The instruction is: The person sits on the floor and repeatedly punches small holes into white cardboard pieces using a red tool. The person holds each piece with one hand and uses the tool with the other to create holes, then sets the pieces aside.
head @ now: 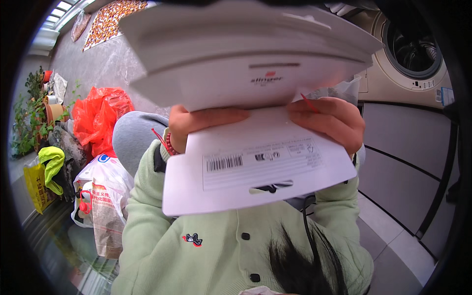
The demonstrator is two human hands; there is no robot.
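Both hands grip a folded-open white cardboard carton (pixel 228 143) in front of my chest. My left hand (pixel 199 121) holds its left side near the crease, thumb lying across the panel. At the right side of that crease, my right hand (pixel 335 120) clasps the card with bent fingers. The nearer panel carries a barcode, small print and a slotted hang hole (pixel 273 186). The farther panels (pixel 243 48) tilt up towards me, look blurred and bear a printed logo. A thin red strip (pixel 309 102) shows by my right fingers. The undersides of the carton are hidden.
A front-loading washing machine (pixel 409 55) stands right, above grey cabinet panels (pixel 405 136). On the left are a red plastic bag (pixel 101 118), a white plastic bag (pixel 114 169) and potted plants (pixel 35 110). Brown pieces (pixel 114 18) lie spread on a sheet on the floor.
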